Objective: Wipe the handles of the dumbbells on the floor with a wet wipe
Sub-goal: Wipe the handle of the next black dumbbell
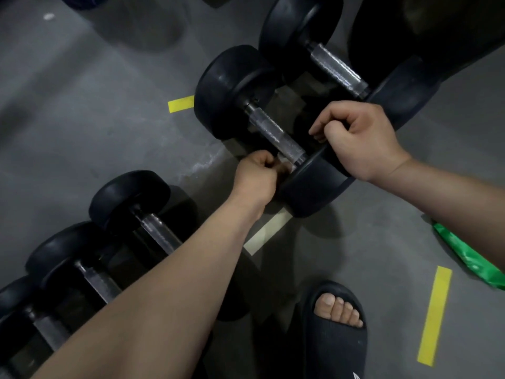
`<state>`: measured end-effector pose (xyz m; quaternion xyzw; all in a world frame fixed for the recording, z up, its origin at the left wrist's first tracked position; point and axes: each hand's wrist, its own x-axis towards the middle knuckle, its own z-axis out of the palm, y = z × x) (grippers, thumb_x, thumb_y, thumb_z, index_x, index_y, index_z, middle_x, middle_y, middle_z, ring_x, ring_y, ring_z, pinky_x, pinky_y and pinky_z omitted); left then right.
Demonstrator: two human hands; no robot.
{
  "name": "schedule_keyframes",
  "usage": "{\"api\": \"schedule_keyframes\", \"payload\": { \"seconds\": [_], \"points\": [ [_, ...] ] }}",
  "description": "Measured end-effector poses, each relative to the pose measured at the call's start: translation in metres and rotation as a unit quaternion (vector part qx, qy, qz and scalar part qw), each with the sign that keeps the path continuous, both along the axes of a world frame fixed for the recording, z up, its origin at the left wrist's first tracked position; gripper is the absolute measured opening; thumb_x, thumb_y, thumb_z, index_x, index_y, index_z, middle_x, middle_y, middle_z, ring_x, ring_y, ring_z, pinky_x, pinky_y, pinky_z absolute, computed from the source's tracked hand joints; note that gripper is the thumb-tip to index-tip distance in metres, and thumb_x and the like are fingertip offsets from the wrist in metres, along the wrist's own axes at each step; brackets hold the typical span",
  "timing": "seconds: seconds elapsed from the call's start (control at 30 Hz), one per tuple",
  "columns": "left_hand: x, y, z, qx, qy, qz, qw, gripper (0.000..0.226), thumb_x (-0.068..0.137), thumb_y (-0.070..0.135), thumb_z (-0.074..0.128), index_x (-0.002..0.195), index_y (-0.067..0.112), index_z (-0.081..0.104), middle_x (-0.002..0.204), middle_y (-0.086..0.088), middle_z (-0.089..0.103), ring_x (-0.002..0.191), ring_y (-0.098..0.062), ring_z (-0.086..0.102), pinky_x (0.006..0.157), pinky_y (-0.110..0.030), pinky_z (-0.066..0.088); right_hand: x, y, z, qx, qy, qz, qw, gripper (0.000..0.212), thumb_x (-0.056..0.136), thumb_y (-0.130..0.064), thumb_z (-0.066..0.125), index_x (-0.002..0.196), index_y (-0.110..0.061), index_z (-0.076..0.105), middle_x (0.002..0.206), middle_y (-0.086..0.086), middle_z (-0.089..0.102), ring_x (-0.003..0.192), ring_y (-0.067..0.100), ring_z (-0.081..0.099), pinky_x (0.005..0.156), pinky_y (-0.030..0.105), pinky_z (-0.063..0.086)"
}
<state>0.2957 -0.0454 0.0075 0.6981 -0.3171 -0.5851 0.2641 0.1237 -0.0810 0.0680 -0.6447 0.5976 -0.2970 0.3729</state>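
Mid-task, likely. Left hand (pixel 257 173) pinches wet wipe (pixel 282 160) at near end of middle dumbbell handle (pixel 276 135). Right hand (pixel 358 138) grips near head (pixel 314 187). Far dumbbell (pixel 336 68) and near-left dumbbells (pixel 158 231): wiped or not, cannot tell.

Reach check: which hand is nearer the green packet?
Right. The right hand grips the dumbbell head, up-left of the green packet; the left hand, pinching a wipe by the handle, is farther left.
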Motion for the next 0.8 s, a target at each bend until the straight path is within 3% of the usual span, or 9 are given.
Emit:
{"api": "schedule_keyframes", "payload": {
  "seconds": [0.07,0.17,0.33,0.47,0.57,0.7,0.73,0.8],
  "points": [
    [0.000,0.004,0.000,-0.005,0.048,0.042,0.998,0.029,0.092,0.013,0.070,0.066,0.023,0.061,0.064,0.001,0.062,0.063,-0.014,0.056,0.055,-0.026,0.046,0.000,0.000,0.000,-0.004,-0.002,0.001,1.000,0.028,0.080,-0.005,0.047,0.078,-0.017,0.073,0.078,-0.001,0.072,0.076,0.020,0.069,0.069,0.044,0.055],
    [0.001,0.010,0.007,-0.007,0.129,0.110,0.986,0.004,0.093,0.013,0.071,0.093,0.010,0.068,0.080,-0.004,0.072,0.072,-0.014,0.066,0.064,-0.026,0.053,-0.002,-0.001,0.002,-0.009,-0.001,0.017,1.000,0.025,0.079,-0.006,0.051,0.080,-0.016,0.074,0.079,-0.001,0.072,0.078,0.018,0.068,0.071,0.042,0.055],
    [-0.004,0.008,0.013,-0.007,0.138,0.155,0.978,0.011,0.090,0.009,0.074,0.100,0.012,0.070,0.096,-0.009,0.076,0.085,-0.019,0.072,0.076,-0.030,0.057,-0.011,0.009,0.005,-0.080,0.047,0.139,0.986,0.015,0.084,-0.007,0.057,0.087,-0.008,0.072,0.090,0.002,0.066,0.086,0.017,0.064,0.080,0.039,0.052],
    [-0.014,0.003,0.021,0.004,0.083,0.186,0.979,0.012,0.086,0.006,0.077,0.092,0.013,0.069,0.088,-0.003,0.077,0.083,-0.017,0.074,0.076,-0.029,0.061,-0.013,0.022,-0.002,-0.117,0.065,0.134,0.982,0.016,0.093,-0.012,0.053,0.089,-0.008,0.069,0.096,0.002,0.062,0.091,0.017,0.061,0.083,0.040,0.051],
    [-0.018,-0.014,0.027,0.006,0.064,0.224,0.972,0.013,0.081,0.010,0.083,0.085,0.013,0.071,0.082,-0.005,0.077,0.083,-0.022,0.075,0.078,-0.035,0.062,-0.012,0.021,-0.005,-0.123,0.067,0.124,0.982,0.017,0.092,-0.014,0.052,0.089,-0.008,0.067,0.095,0.003,0.061,0.089,0.020,0.061,0.080,0.043,0.050],
    [-0.003,-0.055,0.034,0.013,0.084,0.316,0.945,0.020,0.089,0.020,0.077,0.100,0.004,0.073,0.077,0.000,0.073,0.066,-0.008,0.069,0.065,-0.015,0.055,-0.012,0.022,-0.005,-0.127,0.068,0.120,0.982,0.018,0.092,-0.017,0.051,0.088,-0.009,0.067,0.095,0.002,0.061,0.087,0.019,0.060,0.078,0.042,0.050],
    [-0.002,-0.061,0.033,0.023,0.083,0.313,0.946,0.024,0.091,0.029,0.075,0.102,0.008,0.070,0.085,-0.001,0.073,0.069,-0.008,0.066,0.066,-0.015,0.054,-0.011,0.022,-0.005,-0.129,0.067,0.119,0.982,0.018,0.092,-0.017,0.051,0.088,-0.009,0.067,0.094,0.002,0.061,0.087,0.019,0.060,0.078,0.042,0.050],
    [-0.008,-0.061,0.037,0.024,0.075,0.312,0.947,0.031,0.090,0.033,0.076,0.110,0.009,0.070,0.101,-0.004,0.074,0.081,-0.014,0.068,0.079,-0.029,0.060,-0.011,0.021,-0.006,-0.130,0.064,0.116,0.983,0.018,0.092,-0.017,0.051,0.088,-0.009,0.066,0.094,0.002,0.061,0.087,0.019,0.060,0.077,0.042,0.050]
  ]
}}
